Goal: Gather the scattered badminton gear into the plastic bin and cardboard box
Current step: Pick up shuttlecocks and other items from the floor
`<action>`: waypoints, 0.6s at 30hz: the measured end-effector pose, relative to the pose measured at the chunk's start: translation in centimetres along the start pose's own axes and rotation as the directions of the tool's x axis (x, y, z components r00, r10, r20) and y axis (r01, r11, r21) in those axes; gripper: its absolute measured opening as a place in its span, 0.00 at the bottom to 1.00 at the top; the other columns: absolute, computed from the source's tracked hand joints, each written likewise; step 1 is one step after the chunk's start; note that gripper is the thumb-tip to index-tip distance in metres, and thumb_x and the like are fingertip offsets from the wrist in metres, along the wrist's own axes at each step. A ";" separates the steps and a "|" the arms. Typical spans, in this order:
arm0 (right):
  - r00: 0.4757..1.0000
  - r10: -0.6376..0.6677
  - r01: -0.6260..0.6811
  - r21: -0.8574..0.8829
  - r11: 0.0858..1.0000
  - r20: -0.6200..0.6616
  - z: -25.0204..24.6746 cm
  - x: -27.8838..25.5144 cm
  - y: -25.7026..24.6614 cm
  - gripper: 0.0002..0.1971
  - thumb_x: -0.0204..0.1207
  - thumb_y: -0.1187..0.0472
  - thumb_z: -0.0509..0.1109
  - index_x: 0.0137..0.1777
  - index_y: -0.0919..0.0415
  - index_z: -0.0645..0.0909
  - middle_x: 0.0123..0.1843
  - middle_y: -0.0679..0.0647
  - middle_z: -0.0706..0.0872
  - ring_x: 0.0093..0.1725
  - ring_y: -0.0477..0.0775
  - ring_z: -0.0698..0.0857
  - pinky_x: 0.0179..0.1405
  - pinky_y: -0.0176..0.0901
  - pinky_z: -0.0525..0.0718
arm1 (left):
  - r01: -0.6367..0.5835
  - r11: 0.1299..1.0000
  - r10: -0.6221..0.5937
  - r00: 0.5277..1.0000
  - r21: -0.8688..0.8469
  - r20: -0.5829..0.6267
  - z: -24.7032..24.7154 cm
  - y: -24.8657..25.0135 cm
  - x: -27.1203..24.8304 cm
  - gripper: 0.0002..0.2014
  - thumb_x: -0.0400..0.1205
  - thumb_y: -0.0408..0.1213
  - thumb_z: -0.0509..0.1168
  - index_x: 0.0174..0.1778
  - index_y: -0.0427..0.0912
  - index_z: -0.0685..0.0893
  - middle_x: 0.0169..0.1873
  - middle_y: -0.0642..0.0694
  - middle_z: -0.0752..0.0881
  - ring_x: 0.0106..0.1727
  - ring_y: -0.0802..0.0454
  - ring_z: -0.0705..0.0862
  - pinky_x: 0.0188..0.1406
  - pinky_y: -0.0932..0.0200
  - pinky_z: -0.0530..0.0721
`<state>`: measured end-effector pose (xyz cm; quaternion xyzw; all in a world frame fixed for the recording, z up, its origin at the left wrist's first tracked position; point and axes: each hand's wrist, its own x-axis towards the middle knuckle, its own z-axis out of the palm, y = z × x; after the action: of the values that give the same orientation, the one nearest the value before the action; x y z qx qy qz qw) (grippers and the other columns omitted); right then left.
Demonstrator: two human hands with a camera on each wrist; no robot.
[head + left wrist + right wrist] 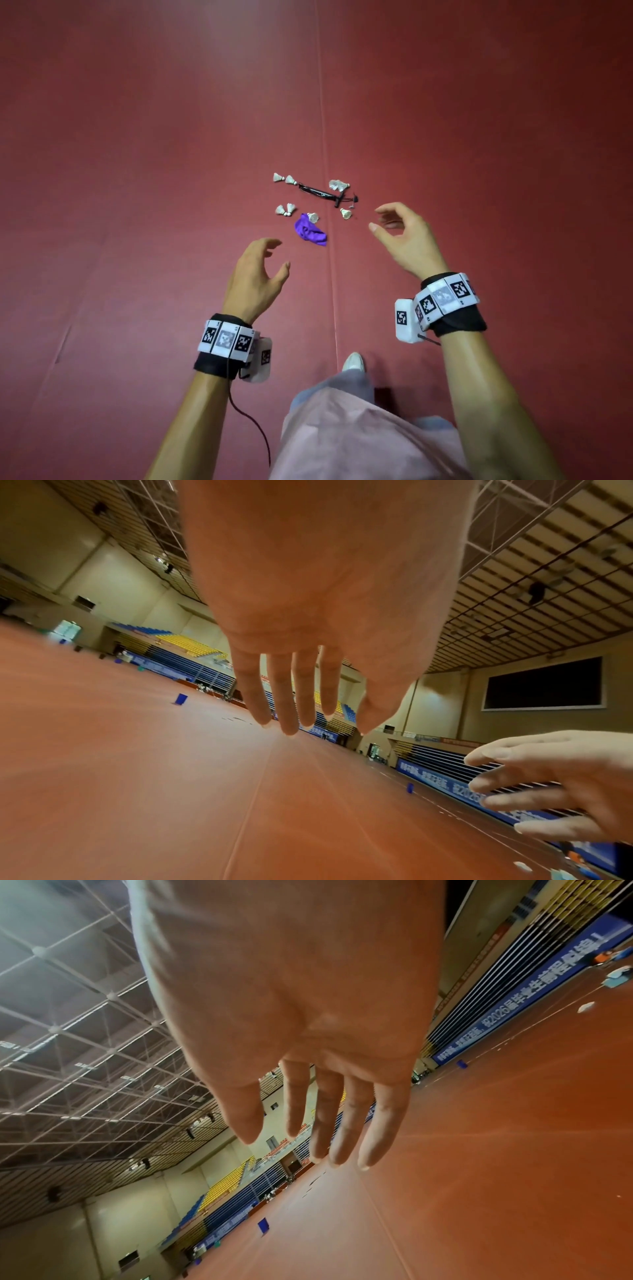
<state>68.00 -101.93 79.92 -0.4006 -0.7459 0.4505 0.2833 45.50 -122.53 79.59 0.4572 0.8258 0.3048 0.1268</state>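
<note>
Standing over the red floor (pixel 137 205), we hold both hands, left (pixel 255 277) and right (pixel 404 236), empty, fingers spread. Racket (pixel 320 193), purple cloth (pixel 310 233) and shuttlecocks (pixel 286 209) lie ahead; crowded feathers risk crushing.

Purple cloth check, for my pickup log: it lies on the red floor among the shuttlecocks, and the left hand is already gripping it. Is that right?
Not quite. The purple cloth does lie on the red floor among the shuttlecocks, but the left hand is not gripping it; the head view shows it open, above the floor and short of the cloth.
</note>
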 end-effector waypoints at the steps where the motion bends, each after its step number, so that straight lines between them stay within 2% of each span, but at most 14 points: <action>1: 1.000 0.006 -0.006 -0.006 1.000 -0.018 -0.4 2.1 0.2 0.12 0.79 0.55 0.78 0.60 0.52 0.85 0.52 0.42 0.88 0.55 0.47 0.88 0.63 0.48 0.86 | -0.019 1.000 0.019 1.000 0.001 0.013 0.3 0.5 2.7 0.20 0.82 0.44 0.73 0.70 0.50 0.81 0.63 0.54 0.84 0.59 0.60 0.83 0.57 0.53 0.85; 4: 0.998 0.052 -0.053 -0.016 0.998 -0.043 -1.4 7.5 1.1 0.13 0.78 0.53 0.78 0.60 0.49 0.84 0.54 0.45 0.89 0.55 0.47 0.88 0.63 0.50 0.87 | -0.064 0.998 0.064 0.997 0.004 0.054 0.9 1.8 9.9 0.20 0.82 0.44 0.73 0.70 0.50 0.80 0.64 0.54 0.84 0.60 0.58 0.84 0.58 0.52 0.86; 11: 0.992 0.114 -0.115 -0.026 0.993 -0.046 -3.0 18.9 5.0 0.12 0.77 0.51 0.79 0.59 0.48 0.84 0.53 0.44 0.89 0.55 0.47 0.89 0.62 0.53 0.88 | -0.130 0.991 0.127 0.984 0.020 0.123 4.1 3.6 23.1 0.20 0.81 0.43 0.73 0.69 0.51 0.80 0.63 0.56 0.84 0.60 0.60 0.84 0.54 0.55 0.85; 18: 0.997 0.076 -0.077 0.005 0.997 0.021 -4.5 36.9 8.4 0.13 0.77 0.52 0.79 0.60 0.48 0.84 0.54 0.45 0.89 0.55 0.49 0.88 0.63 0.53 0.87 | -0.118 0.987 0.107 0.989 0.113 0.101 7.4 4.7 39.5 0.22 0.80 0.44 0.74 0.69 0.49 0.80 0.63 0.52 0.84 0.58 0.55 0.84 0.53 0.53 0.85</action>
<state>55.24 -66.19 76.64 -0.4234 -0.7314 0.4674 0.2595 30.56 -84.89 79.40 0.5237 0.8084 0.2400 0.1209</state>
